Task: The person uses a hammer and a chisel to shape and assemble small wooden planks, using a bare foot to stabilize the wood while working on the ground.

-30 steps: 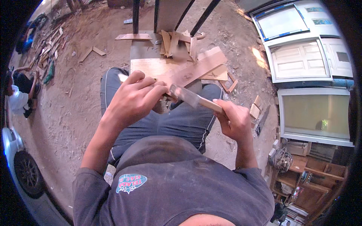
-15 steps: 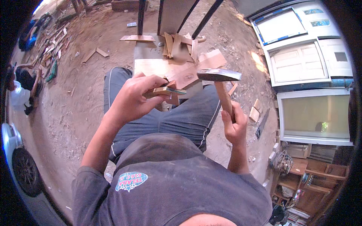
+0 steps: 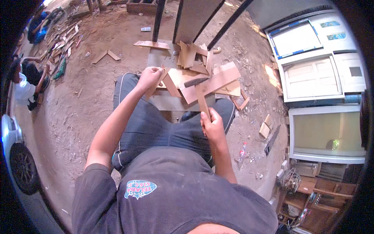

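Pinched in the fingers of my left hand (image 3: 150, 78) is the top of an angled wooden piece (image 3: 172, 85), two strips spreading downward from the grip. It hangs over the near left part of a low work surface (image 3: 183, 104) between my knees. My right hand (image 3: 214, 125) is closed round the wooden handle of a hammer (image 3: 202, 100). The hammer's dark head lies over a pale plank (image 3: 224, 78) on the work surface; whether they touch I cannot tell. No nail can be made out on the held piece.
Loose wood offcuts (image 3: 187, 54) are heaped at the work surface's far end, beside dark metal legs (image 3: 158, 21). Joined wood strips (image 3: 106, 57) lie on the dirt at left, where another person (image 3: 26, 84) sits. White framed panels (image 3: 326, 132) stand along the right.
My left hand has gone forward with the wooden piece, which is now turned with its strips pointing down. The hammer has come left and lower in my right hand. The view has shifted slightly.
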Available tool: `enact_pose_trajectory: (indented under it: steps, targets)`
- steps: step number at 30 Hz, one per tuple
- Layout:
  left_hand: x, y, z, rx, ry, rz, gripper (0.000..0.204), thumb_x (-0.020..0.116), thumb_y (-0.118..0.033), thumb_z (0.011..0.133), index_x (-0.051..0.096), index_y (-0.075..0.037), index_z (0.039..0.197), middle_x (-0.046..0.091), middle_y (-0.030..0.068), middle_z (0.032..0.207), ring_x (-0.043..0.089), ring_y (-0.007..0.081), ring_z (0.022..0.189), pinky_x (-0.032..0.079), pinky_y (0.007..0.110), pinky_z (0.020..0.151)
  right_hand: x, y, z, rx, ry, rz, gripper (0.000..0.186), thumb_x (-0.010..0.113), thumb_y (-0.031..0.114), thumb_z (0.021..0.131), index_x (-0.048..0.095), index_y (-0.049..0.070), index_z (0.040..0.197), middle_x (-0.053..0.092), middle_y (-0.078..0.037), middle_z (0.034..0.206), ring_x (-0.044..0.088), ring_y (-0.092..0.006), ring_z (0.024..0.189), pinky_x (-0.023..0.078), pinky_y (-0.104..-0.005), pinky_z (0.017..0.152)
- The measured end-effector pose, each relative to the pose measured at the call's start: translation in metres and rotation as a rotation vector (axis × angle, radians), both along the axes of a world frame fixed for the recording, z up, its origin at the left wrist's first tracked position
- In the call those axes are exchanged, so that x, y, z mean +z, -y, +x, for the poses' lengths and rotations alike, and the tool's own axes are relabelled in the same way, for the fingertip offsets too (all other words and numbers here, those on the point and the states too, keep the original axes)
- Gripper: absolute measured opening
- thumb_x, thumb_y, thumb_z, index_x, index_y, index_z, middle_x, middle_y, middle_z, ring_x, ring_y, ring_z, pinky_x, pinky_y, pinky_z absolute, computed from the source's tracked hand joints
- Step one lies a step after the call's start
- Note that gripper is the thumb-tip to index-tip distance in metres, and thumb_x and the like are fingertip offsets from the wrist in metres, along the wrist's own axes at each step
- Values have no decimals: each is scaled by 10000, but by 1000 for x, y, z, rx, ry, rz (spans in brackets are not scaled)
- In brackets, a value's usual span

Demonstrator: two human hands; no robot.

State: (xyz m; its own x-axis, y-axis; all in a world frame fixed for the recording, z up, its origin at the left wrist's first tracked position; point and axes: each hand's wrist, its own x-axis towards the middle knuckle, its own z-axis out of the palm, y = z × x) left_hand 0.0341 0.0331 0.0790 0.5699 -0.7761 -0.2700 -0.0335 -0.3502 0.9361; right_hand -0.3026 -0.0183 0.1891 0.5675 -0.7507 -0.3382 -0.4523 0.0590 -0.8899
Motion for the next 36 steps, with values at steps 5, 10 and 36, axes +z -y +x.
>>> enact_pose_trajectory:
  steps: [5, 10, 36]
  targets:
    - [-34, 49, 35, 79, 122, 216, 438, 573, -360, 1037, 729, 47, 1081, 765, 233, 931, 774, 346, 915, 596, 447, 797, -26, 6, 17, -11, -21, 89, 198, 636, 231, 1064, 656, 36, 1039, 564, 24, 713, 495, -78, 571, 419, -285, 520]
    - [-49, 62, 35, 8, 574, 227, 389, 609, -341, 1014, 686, 33, 1087, 722, 279, 1038, 709, 441, 1012, 564, 522, 893, -54, 21, 31, 21, -62, 34, 188, 646, 206, 1050, 648, 29, 1114, 572, 14, 718, 523, -91, 582, 432, -291, 523]
    - [-67, 46, -16, -10, 1032, 394, 957, 548, -606, 987, 164, -98, 1701, 63, 156, 1777, 54, 372, 1631, 19, 548, 1290, -77, 76, 131, 203, -143, -265, 351, 631, 196, 1007, 606, -3, 1296, 710, -245, 1077, 701, -386, 997, 531, -472, 909]
